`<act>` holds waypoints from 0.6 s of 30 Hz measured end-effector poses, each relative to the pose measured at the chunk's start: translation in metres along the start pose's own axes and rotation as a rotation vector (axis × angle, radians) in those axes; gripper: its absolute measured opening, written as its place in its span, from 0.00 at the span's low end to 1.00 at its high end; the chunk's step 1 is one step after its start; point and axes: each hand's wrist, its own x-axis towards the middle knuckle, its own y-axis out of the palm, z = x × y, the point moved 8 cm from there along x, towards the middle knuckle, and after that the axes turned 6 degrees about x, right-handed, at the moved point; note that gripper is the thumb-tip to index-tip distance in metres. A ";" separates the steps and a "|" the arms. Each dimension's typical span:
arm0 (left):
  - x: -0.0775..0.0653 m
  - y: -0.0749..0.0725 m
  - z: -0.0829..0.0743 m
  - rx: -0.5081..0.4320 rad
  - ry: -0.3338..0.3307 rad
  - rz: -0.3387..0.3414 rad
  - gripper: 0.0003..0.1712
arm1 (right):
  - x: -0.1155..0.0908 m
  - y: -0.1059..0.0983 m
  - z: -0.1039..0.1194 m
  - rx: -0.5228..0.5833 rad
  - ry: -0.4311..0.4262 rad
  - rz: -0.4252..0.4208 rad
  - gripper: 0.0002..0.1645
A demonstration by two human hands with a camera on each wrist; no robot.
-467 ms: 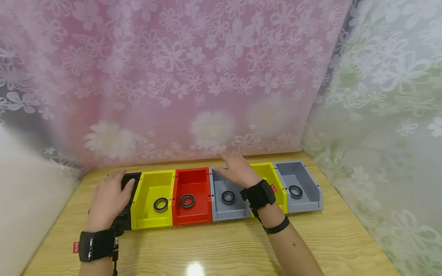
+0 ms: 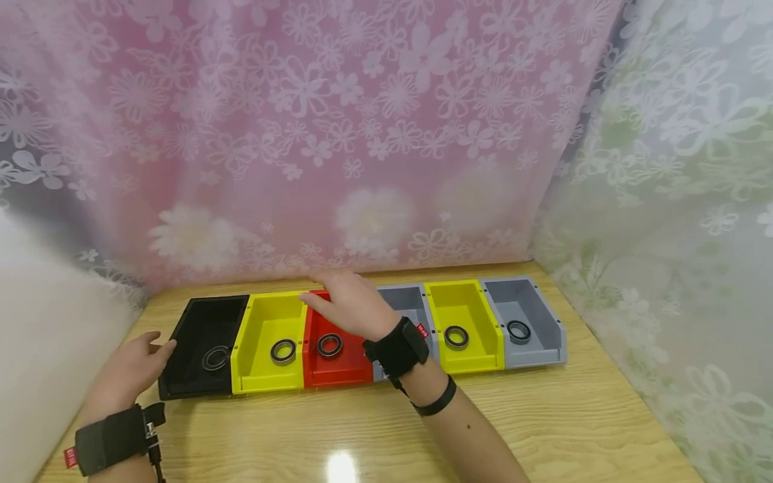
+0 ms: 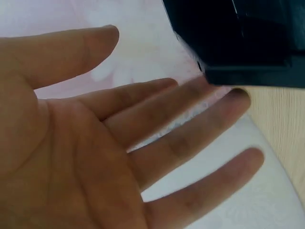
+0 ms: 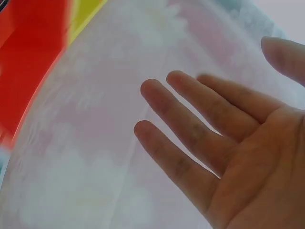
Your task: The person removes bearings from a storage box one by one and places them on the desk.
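My left hand (image 2: 128, 367) is at the left side of the black bin (image 2: 202, 318), fingers spread and holding nothing; in the left wrist view its fingertips reach right by the bin's corner. A dark bearing ring (image 2: 215, 359) lies in that bin. Over the red bin (image 2: 338, 377) and the grey bin beside it hovers my right hand (image 2: 353, 305), empty, with fingers extended and thumb apart. It hides part of both bins. One bearing (image 2: 329, 345) shows in the red bin, below the hand, and another bearing (image 2: 283, 351) lies in the left yellow bin (image 2: 266, 384).
Further right in the row stand a second yellow bin (image 2: 468, 363) and a grey bin (image 2: 552, 335), each with a bearing in it. The row sits on a wooden table (image 2: 290, 436). Behind rises a pink flowered curtain (image 2: 362, 134); a pale curtain (image 2: 676, 235) hangs at right.
My right hand has moved left, from the middle grey bin to over the red one. My left hand has come off the black bin, left and nearer to me, uncovering the bearing inside.
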 end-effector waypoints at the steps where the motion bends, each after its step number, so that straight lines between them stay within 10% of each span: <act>1: 0.002 -0.001 -0.001 0.006 0.018 -0.015 0.42 | 0.003 0.003 0.007 -0.002 -0.013 0.005 0.35; 10: 0.011 0.001 0.005 0.062 0.078 -0.108 0.31 | 0.029 0.045 0.074 -0.090 -0.137 0.106 0.41; 18: 0.012 0.007 0.015 -0.015 -0.003 -0.105 0.25 | 0.058 0.102 0.100 -0.235 -0.139 0.191 0.39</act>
